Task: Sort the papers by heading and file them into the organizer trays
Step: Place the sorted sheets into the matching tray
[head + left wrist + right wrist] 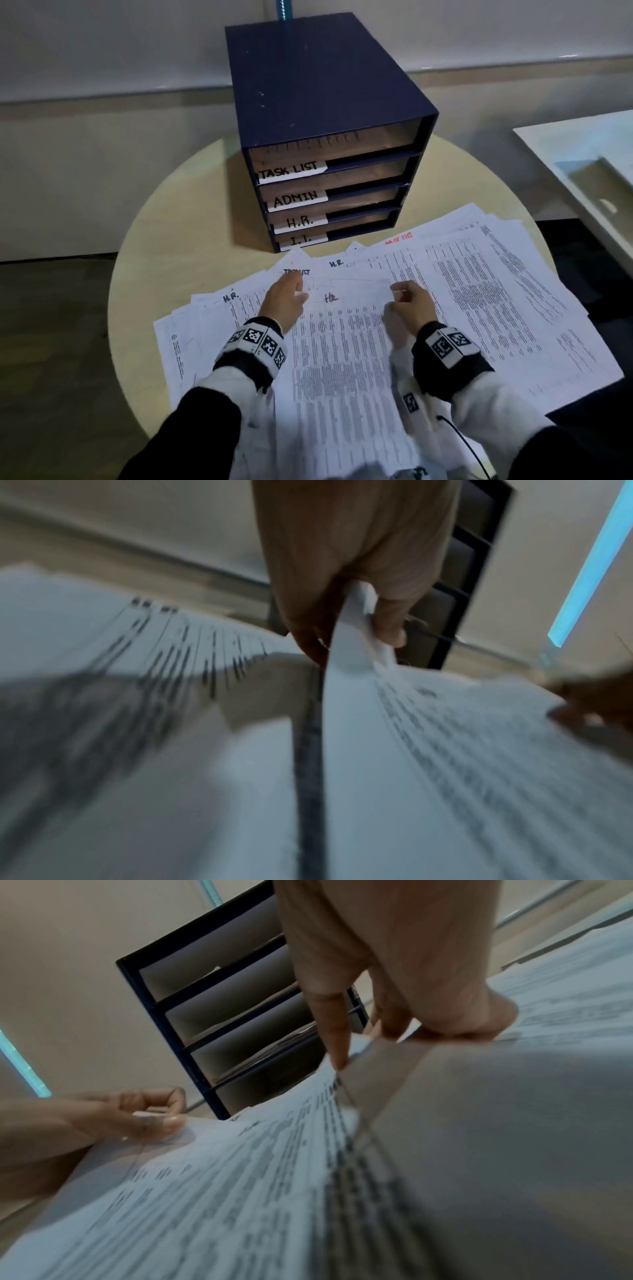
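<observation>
Papers point(479, 308) lie fanned in a loose overlapping spread across the near half of the round table point(164, 240), running past its right and near edges. The left hand point(286, 298) pinches the far left corner of the top sheet point(342, 342), thumb above and fingers point(388, 623) curled beneath, as the left wrist view shows. The right hand point(409, 301) has curled fingers at the same sheet's far right corner; the right wrist view shows a fingertip on the lifted edge, so it seems to hold that corner too, though less clearly. This sheet carries a handwritten "H.R." heading and sits near the middle of the table.

Beyond the hands, at the far edge of the table, stands the dark blue organizer point(329, 137) with four trays labelled, top to bottom, TASK LIST, ADMIN, H.R. and I.T. The H.R. tray point(359, 214) is third down.

Risks from here, as I judge them: lifting could drag a second sheet along, since the pages overlap; sheets overhanging the right edge could slide off if the pile is nudged; and the closely stacked slots make it easy to slip the page into the wrong tray.

Printed text is illegible. Both wrist views are blurred. Most headings are buried, and the trays' contents are hard to judge.
</observation>
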`<action>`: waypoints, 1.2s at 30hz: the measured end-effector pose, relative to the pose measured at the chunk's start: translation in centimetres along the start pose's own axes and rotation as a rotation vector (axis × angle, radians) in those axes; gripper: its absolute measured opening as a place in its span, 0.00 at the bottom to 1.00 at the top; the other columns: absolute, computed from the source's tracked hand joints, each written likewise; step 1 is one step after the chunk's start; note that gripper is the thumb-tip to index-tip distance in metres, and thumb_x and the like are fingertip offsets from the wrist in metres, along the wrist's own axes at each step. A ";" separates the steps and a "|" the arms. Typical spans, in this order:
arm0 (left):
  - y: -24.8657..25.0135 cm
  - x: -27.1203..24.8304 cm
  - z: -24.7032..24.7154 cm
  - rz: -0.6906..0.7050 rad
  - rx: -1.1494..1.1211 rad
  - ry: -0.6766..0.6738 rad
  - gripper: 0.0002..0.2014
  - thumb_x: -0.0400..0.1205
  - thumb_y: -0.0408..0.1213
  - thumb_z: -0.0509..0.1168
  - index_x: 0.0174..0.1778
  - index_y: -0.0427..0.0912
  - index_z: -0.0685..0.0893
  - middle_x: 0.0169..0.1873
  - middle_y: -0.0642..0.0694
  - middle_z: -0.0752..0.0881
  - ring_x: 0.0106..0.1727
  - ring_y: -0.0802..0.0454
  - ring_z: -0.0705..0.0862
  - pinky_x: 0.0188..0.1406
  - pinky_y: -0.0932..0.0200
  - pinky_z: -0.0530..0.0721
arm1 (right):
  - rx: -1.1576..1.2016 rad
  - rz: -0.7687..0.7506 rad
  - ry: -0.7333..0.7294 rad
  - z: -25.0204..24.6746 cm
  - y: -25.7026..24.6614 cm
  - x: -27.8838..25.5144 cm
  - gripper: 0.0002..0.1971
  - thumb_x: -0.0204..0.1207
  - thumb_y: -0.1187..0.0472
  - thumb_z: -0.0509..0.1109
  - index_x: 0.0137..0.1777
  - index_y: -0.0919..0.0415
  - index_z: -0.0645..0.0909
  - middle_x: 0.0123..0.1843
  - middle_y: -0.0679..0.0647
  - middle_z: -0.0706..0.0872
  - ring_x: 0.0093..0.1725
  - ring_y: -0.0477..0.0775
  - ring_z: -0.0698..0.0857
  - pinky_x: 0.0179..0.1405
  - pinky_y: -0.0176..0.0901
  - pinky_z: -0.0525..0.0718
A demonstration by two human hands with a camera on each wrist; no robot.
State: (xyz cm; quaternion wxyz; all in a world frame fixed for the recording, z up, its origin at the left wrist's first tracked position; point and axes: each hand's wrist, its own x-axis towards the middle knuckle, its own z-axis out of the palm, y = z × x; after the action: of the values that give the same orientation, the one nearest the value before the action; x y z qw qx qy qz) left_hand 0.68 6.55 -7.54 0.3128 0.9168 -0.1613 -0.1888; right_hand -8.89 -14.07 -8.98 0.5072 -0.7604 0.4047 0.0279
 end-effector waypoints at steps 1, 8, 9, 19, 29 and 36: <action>0.0 -0.4 0.2 -0.031 -0.162 -0.024 0.14 0.81 0.28 0.61 0.35 0.44 0.63 0.36 0.43 0.70 0.35 0.49 0.68 0.31 0.59 0.65 | 0.043 -0.003 -0.003 -0.1 0.2 -0.1 0.20 0.68 0.79 0.69 0.60 0.68 0.77 0.43 0.58 0.79 0.47 0.58 0.81 0.47 0.41 0.80; -0.4 -1.6 0.2 -0.155 -0.644 -0.105 0.17 0.82 0.47 0.61 0.33 0.40 0.74 0.36 0.41 0.79 0.45 0.50 0.80 0.52 0.56 0.73 | 0.163 -0.015 -0.337 -2.0 0.2 -1.3 0.10 0.70 0.77 0.69 0.50 0.68 0.85 0.35 0.57 0.85 0.35 0.52 0.82 0.36 0.39 0.82; -0.3 -1.4 0.0 -0.180 -0.633 -0.076 0.19 0.83 0.51 0.56 0.36 0.39 0.77 0.39 0.44 0.81 0.46 0.50 0.80 0.55 0.55 0.73 | 0.130 -0.043 -0.360 -2.1 0.3 -1.3 0.09 0.71 0.77 0.69 0.43 0.65 0.87 0.34 0.55 0.86 0.36 0.50 0.83 0.41 0.39 0.81; -1.1 1.3 -1.0 -0.348 -0.533 0.053 0.31 0.81 0.37 0.66 0.78 0.42 0.61 0.73 0.42 0.70 0.72 0.42 0.71 0.73 0.44 0.72 | 0.313 -0.040 -0.420 -2.7 1.5 -1.6 0.19 0.69 0.87 0.60 0.25 0.70 0.84 0.26 0.57 0.86 0.29 0.50 0.86 0.36 0.41 0.85; -0.2 -0.9 -0.7 -0.296 -0.549 -0.212 0.16 0.83 0.29 0.62 0.63 0.23 0.76 0.61 0.25 0.81 0.64 0.30 0.79 0.39 0.61 0.79 | 0.036 -0.051 -0.213 -2.4 1.2 -1.8 0.12 0.72 0.73 0.68 0.55 0.68 0.82 0.53 0.66 0.85 0.56 0.62 0.83 0.64 0.56 0.80; 1.8 -0.1 -3.7 -0.242 -0.673 0.124 0.12 0.81 0.37 0.66 0.57 0.36 0.83 0.57 0.41 0.86 0.63 0.43 0.82 0.70 0.44 0.76 | -0.054 -0.021 -0.208 -2.0 0.4 -2.1 0.21 0.74 0.73 0.67 0.68 0.72 0.75 0.63 0.69 0.82 0.57 0.61 0.82 0.56 0.47 0.77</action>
State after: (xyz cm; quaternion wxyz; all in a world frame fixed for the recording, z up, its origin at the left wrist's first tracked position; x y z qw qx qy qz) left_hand 1.87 7.12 -3.68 0.5814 0.7847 0.0389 -0.2113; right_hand -11.30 -14.50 -7.31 0.5262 -0.7708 0.3413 0.1121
